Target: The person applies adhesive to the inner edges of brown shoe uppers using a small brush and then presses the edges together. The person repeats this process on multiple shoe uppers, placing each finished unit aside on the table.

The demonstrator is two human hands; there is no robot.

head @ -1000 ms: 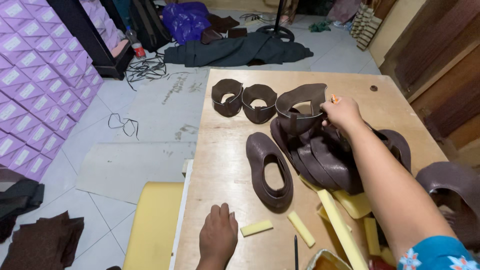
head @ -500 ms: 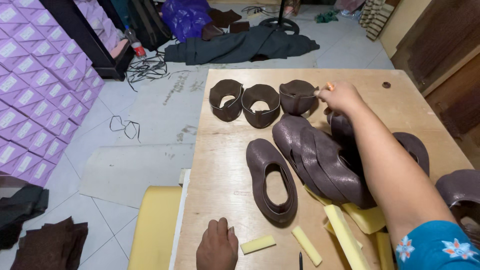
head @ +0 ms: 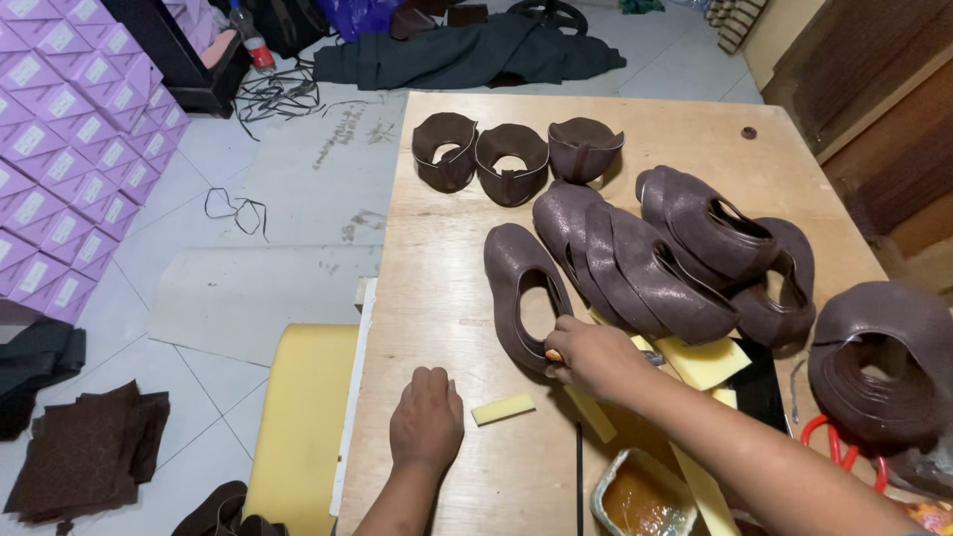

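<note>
My right hand [head: 594, 357] rests on the near end of a flat brown leather shoe upper [head: 524, 290] on the wooden table [head: 447, 298], fingers curled around a small tool with an orange tip. My left hand [head: 427, 418] lies palm down on the table near the front edge, holding nothing, next to a small yellow foam strip [head: 502, 408]. A pile of brown shoe uppers [head: 655, 253] lies to the right. Three upright brown uppers [head: 511, 154] stand in a row at the far side.
A glue tin [head: 640, 494] sits at the front edge beside yellow foam pieces [head: 703, 359]. More brown leather [head: 879, 357] and red-handled scissors [head: 829, 445] lie at right. A yellow foam sheet [head: 298, 417], purple boxes [head: 69, 129] and dark cloth [head: 467, 55] are on the floor.
My right hand has drawn back from the far row, where it set down the third upright upper, to the near flat upper. My left hand stayed on the table.
</note>
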